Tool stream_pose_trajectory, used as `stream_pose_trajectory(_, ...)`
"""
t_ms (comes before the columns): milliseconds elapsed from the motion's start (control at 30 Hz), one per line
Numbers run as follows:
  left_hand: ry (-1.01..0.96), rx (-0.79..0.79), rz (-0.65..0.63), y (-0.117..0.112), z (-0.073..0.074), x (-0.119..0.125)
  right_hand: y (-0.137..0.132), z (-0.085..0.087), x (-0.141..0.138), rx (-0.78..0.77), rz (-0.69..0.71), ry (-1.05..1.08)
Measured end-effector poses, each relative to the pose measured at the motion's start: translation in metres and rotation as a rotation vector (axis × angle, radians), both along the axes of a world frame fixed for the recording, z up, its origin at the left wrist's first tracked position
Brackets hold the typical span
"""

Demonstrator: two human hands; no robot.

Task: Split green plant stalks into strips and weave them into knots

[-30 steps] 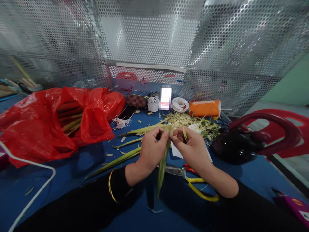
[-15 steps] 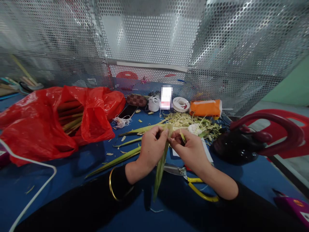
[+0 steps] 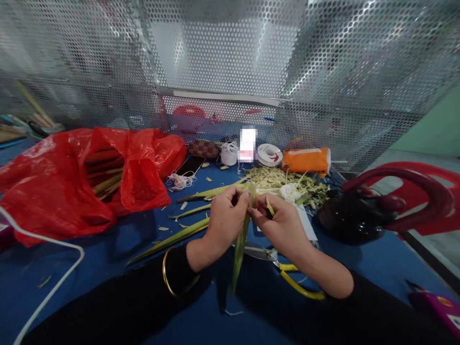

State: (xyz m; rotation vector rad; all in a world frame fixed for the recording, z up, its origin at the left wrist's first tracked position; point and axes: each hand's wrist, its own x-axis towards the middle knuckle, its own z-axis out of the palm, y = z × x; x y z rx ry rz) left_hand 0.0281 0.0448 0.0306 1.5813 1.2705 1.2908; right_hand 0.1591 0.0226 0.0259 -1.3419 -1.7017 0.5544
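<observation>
My left hand (image 3: 228, 213) pinches the upper end of a long green leaf (image 3: 239, 256), which hangs down toward me with its tip low over the table. Close against it, my right hand (image 3: 278, 218) is closed with thumb and forefinger at the same leaf's edge. A small yellow-green piece (image 3: 270, 208) pokes out between the right fingers. Beneath the hands lie scissors (image 3: 298, 285) with yellow handles, their blades partly behind the leaf. More long leaves (image 3: 172, 239) rest on the table left of my left hand.
A red plastic bag (image 3: 140, 182) holding long stalks stands left. Behind the hands are a heap of shredded leaf strips (image 3: 273, 177), a white spool (image 3: 269, 155), an orange packet (image 3: 306, 160) and a phone (image 3: 191, 166). A dark kettle (image 3: 352, 218) stands right; a white cable (image 3: 53, 287) crosses the left side.
My right hand has shifted slightly left along the leaf's top. The hanging leaf has turned a little, its lower tip swinging slightly right. My left hand keeps its hold.
</observation>
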Motion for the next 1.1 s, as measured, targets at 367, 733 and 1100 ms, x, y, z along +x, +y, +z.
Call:
stream_pose_trajectory(367,-0.053,-0.011,-0.017,0.0043,-0.0057,-0.0004,-0.0014,-0.0014,-0.0015,0.013,0.027,-0.055)
stream_pose_trajectory(733,-0.065,-0.045,-0.011,0.0086,-0.0109,-0.0016,-0.0060,-0.0058,-0.0012,0.213,0.075,-0.180)
stream_pose_trajectory(1100,-0.177,-0.080,-0.042,0.0086,-0.0099,-0.0006,0.0002,-0.0069,-0.0009,-0.082,0.068,-0.028)
